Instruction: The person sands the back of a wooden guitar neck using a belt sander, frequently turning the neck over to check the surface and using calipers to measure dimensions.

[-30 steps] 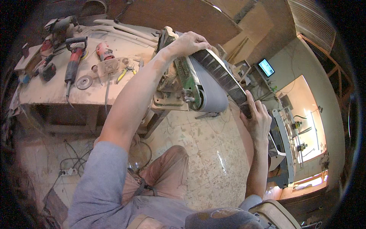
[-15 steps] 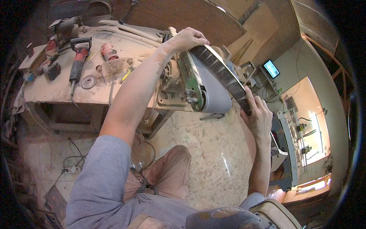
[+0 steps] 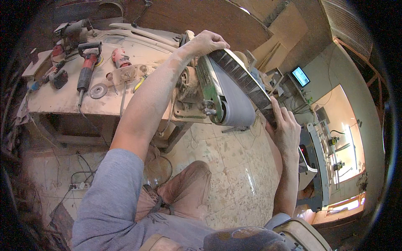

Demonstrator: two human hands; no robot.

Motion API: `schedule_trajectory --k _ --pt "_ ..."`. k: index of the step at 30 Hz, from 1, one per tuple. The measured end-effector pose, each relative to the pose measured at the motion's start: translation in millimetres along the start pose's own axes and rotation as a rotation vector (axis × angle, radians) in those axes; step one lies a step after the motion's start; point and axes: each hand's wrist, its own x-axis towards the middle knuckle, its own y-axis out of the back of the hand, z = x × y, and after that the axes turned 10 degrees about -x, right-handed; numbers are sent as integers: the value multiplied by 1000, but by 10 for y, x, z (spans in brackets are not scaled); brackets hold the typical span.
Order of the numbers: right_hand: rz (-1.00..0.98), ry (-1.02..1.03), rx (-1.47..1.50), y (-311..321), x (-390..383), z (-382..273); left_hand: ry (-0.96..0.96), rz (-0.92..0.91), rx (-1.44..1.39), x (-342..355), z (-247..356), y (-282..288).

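Observation:
A long dark strip with pale triangular marks and a light edge [image 3: 243, 72] slants across the sanding belt [image 3: 236, 102] of a green belt sander [image 3: 207, 77]. At the strip's far end, my left hand [image 3: 208, 42] curls over it with bent fingers. My right hand [image 3: 285, 127] grips the near end, thumb below and fingers along the side. The strip lies along the belt's right side; whether its hidden face touches the belt, I cannot tell.
A dusty workbench [image 3: 67, 102] on the left bears a red and black power tool [image 3: 88, 69], a red tool [image 3: 120, 57] and a grinding disc [image 3: 98, 90]. Cables and a power strip [image 3: 78, 186] lie on the tiled floor. A lit screen [image 3: 300, 76] is at the right.
Both hands keep their grip on the strip in nearly the same place. The background has shifted slightly in the picture.

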Motion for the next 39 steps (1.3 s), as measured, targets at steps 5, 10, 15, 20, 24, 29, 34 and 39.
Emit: schedule_trajectory --k 5,10,15,20,24,29,34,39 --pt "9 7 6 13 12 -8 -11 1 8 -3 18 13" --pt "9 11 17 18 -3 -9 -16 13 -11 4 -23 25" --pt "-21 8 8 28 -20 -6 -20 12 -15 21 -45 -6" --pt "-29 2 -11 65 -27 -17 -16 7 -1 30 1 -31" --pt "-22 7 -12 60 -32 -6 10 -2 -9 11 32 -50" --pt "6 29 1 -14 -14 51 -9 -3 -7 28 -5 -10" --pt "26 32 33 -65 -43 124 30 2 6 -11 89 -70" --pt "40 54 78 -122 -17 172 33 -3 21 -36 85 -24"
